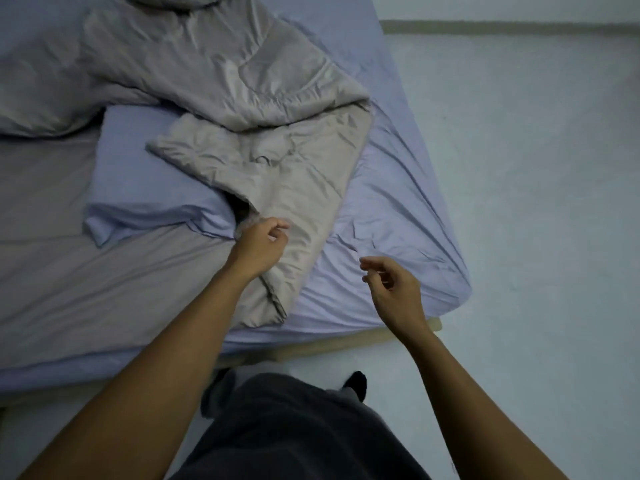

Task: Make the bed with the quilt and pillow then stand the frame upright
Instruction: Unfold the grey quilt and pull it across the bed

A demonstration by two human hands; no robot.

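The quilt [284, 188] lay crumpled on the bed [398, 209], its narrow tongue pointing at the near edge (its far end overlapping the pillow [145, 181]); the left hand [261, 245] sat on that tongue, fingers curled, perhaps pinching cloth, I could not tell; the right hand [394, 289] hovered just beside it, fingers relaxed, holding nothing.

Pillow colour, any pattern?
The pillow is plain pale lavender-blue with no pattern. It shows best in the head view.

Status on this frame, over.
Left hand at quilt edge, grip unclear; right hand loose, empty, above sheet. Quilt heaped, unspread, partly covering pillow. Nothing blocking hands.
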